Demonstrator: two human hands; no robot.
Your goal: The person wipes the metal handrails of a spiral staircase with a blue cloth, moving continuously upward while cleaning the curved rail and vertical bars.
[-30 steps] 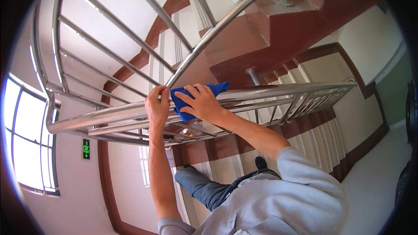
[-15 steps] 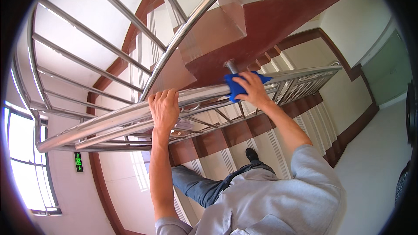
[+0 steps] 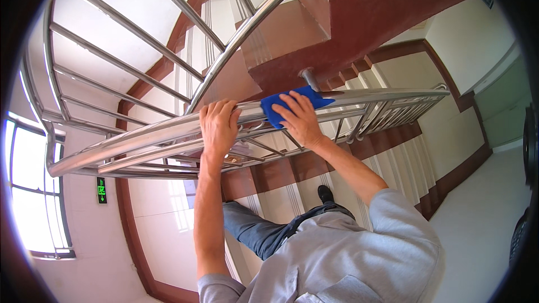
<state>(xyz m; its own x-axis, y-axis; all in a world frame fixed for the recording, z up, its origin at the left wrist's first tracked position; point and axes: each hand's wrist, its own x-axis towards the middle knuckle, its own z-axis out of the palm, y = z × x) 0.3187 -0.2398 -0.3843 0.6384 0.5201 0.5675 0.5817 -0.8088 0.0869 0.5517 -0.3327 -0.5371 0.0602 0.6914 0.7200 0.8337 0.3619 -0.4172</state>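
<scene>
A shiny steel handrail (image 3: 387, 96) runs across the middle of the view above a stairwell. My left hand (image 3: 219, 126) grips the top rail with its fingers curled over it. Just to its right, my right hand (image 3: 300, 119) presses a blue cloth (image 3: 281, 104) flat onto the same rail. The cloth wraps over the rail's top, and its far corner sticks out past my fingers.
More steel rails and balusters (image 3: 118, 67) curve up at the left and top. Red-brown and white stair flights (image 3: 393, 157) drop away below. A window (image 3: 31, 191) and a small green sign (image 3: 101, 189) are at the left. My shoe (image 3: 325, 193) stands on a step.
My right hand has slid the blue cloth back to the left along the rail, closer to my left hand. The left hand keeps its grip on the rail.
</scene>
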